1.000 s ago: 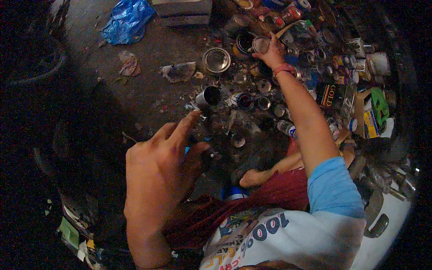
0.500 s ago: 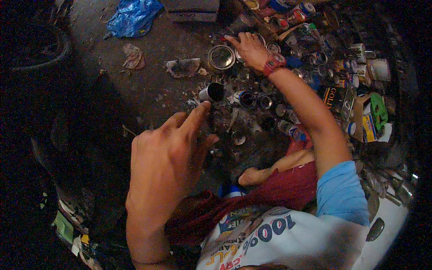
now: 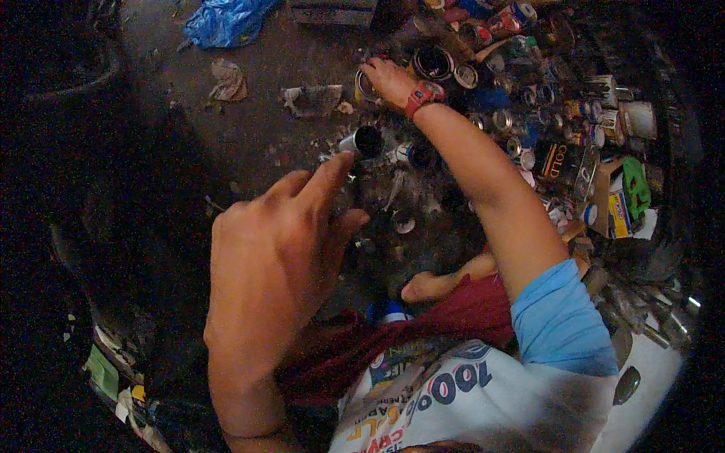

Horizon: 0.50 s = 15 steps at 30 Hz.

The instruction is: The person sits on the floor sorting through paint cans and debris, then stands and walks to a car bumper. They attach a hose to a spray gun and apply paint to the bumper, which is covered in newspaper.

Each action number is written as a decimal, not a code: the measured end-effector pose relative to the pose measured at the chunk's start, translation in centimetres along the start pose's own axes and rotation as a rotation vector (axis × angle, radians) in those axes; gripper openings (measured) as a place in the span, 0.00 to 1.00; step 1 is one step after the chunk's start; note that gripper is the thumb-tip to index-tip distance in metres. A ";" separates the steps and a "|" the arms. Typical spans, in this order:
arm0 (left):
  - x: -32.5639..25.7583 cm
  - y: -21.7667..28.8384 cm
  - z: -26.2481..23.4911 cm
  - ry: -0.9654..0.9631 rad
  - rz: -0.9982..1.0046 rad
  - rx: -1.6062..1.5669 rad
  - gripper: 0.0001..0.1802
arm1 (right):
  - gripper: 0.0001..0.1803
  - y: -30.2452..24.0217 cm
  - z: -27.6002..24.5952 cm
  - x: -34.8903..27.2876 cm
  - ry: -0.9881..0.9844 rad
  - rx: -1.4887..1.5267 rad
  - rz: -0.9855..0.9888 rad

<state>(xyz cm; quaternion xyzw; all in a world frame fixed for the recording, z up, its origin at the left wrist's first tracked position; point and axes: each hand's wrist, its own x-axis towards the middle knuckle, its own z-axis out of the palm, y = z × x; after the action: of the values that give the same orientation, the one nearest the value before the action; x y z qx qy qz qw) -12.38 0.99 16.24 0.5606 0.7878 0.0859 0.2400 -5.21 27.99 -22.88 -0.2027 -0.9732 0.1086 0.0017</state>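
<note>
My left hand [image 3: 276, 241] is raised close to the camera, its index finger stretched out and its thumb apart, with nothing held. Beyond its fingertip a small metal cup with a dark inside [image 3: 368, 141] lies tilted on the ground. Farther off, my right hand [image 3: 389, 81], wearing a red watch, reaches over a round metal tin [image 3: 360, 87]. Its fingers bend at the tin's far rim; the thumb is hidden. Just right of that hand stands an open can with dark contents [image 3: 433, 63]. A second small can [image 3: 418, 155] lies right of the cup.
Many cans, jars and lids crowd the right side, with a black box [image 3: 559, 162] and a green object in a carton [image 3: 636, 187]. A blue plastic bag [image 3: 226, 23], a grey box [image 3: 332, 13] and scraps of paper [image 3: 313, 100] lie farther out. My bare foot [image 3: 423, 288] is near.
My right hand has moved left from the open can to the round tin, uncovering the can. My left hand keeps nearly the same pose. The view has shifted slightly.
</note>
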 end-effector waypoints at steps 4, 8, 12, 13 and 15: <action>-0.1 -0.1 0.2 0.074 0.065 0.028 0.25 | 0.29 0.8 1.2 -1.6 0.114 0.034 0.040; 0.1 -0.4 0.5 0.103 0.112 0.033 0.24 | 0.35 -2.2 -2.1 -3.9 0.358 0.015 0.138; -0.1 -0.9 0.6 0.146 0.138 0.055 0.22 | 0.32 -9.2 -6.3 -10.1 0.541 0.705 0.376; -0.1 -1.0 0.6 0.160 0.152 0.076 0.21 | 0.28 -11.3 -7.1 -13.0 0.436 0.964 0.520; 0.5 -1.2 1.2 0.198 0.172 0.056 0.20 | 0.23 -13.1 -3.0 -19.6 0.516 1.260 0.760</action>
<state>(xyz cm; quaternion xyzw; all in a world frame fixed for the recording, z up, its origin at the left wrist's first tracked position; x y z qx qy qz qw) -12.95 0.85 14.52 0.6214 0.7588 0.1390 0.1370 7.82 9.19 -16.38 -0.5017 -0.5605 0.5836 0.3057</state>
